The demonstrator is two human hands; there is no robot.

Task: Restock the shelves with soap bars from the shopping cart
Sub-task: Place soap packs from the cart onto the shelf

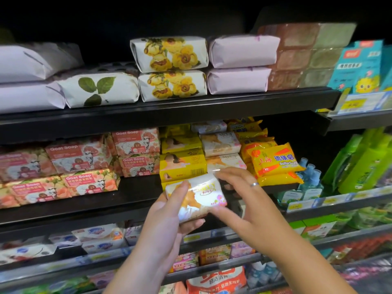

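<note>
1. Soap bar [197, 196], white-wrapped, is held before the middle shelf [135, 196].
2. Goat soap boxes [78, 155] sit left; yellow packs [182, 166] and white bars [220, 144] stand directly behind.
3. Left hand [167, 217] grips it from beneath; right hand [244, 194] pinches its right end.

Counted stock
Two yellow-flower bars [169, 54], one leaf-print bar [99, 90], four lilac bars [244, 50]; one soap bar [201, 196], one left hand [167, 215], one right hand [246, 200].

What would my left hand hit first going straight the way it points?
Probably the yellow soap boxes stacked behind the white bar it holds; depth is unclear.
</note>
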